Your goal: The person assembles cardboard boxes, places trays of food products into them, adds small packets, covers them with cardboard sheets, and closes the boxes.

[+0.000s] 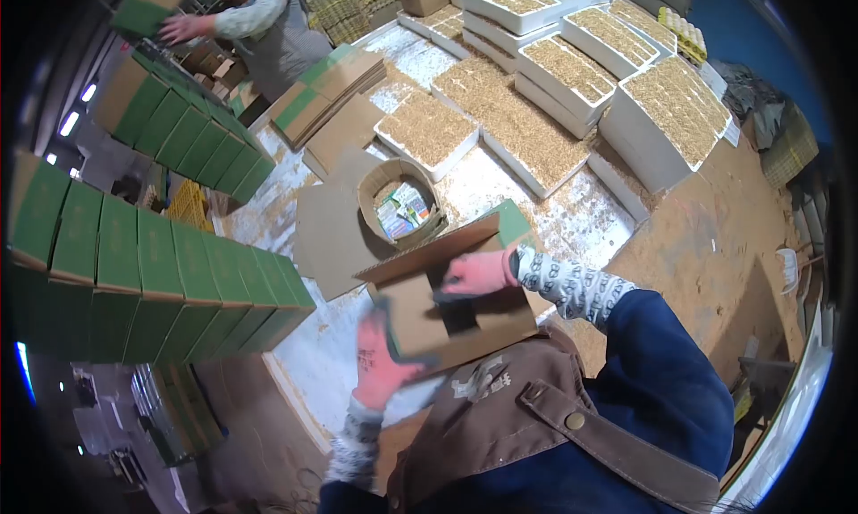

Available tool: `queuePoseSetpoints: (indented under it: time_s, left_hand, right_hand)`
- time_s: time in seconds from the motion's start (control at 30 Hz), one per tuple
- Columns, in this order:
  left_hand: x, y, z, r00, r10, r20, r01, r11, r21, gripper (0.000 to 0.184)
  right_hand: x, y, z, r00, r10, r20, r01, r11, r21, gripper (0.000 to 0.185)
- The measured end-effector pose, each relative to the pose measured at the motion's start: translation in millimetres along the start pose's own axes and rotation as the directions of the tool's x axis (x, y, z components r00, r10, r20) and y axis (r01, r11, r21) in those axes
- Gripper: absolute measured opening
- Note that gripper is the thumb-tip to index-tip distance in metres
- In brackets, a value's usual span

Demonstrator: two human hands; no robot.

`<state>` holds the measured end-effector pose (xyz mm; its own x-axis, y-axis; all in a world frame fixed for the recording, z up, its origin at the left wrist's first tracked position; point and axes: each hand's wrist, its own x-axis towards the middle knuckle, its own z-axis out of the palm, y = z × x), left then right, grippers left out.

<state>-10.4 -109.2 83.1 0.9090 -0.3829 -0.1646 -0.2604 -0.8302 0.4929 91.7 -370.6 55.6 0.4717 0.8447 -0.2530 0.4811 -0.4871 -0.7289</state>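
An open cardboard box (pixel 487 335) with a green end lies tilted in front of my apron, its long far flap standing up. My left hand (pixel 380 362), in a pink glove with dark fingertips, grips the box's left end, thumb along the near side; motion blurs it a little. Inside the opening, my right hand (pixel 480 274), gloved the same way, has its fingers closed at the inner flaps, the fingertips partly hidden. Just beyond the box stands a round tub (pixel 371 197) holding small printed packets or cards (pixel 402 212).
White trays (pixel 435 168) filled with brown grain-like material stand and stack across the table. Rows of green-and-brown boxes (pixel 161 255) line the left. Flattened cartons (pixel 326 89) lie beyond the tub. Another person (pixel 273 31) handles a box at the upper left.
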Motion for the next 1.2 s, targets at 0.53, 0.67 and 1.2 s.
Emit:
queuePoseSetpoints:
  time_s: [0.53, 0.67, 1.2]
  left_hand:
    - [7, -59, 90, 0.971, -0.208, -0.122, -0.083, 0.185, -0.979, 0.062]
    - [-1, -73, 31, 0.957, -0.28, -0.08, -0.045, 0.129, -0.991, 0.071]
    - [8, -113, 95, 0.895, -0.416, -0.163, 0.142, 0.611, -0.779, 0.042]
  right_hand:
    - [-113, -13, 46, 0.672, 0.645, -0.364, -0.686, 0.727, 0.023, 0.074]
    - [-102, 16, 91, 0.661, 0.163, -0.732, -0.118, 0.987, 0.113, 0.064]
    - [-30, 243, 0, -0.43, 0.796, -0.426, 0.577, 0.606, 0.548, 0.101]
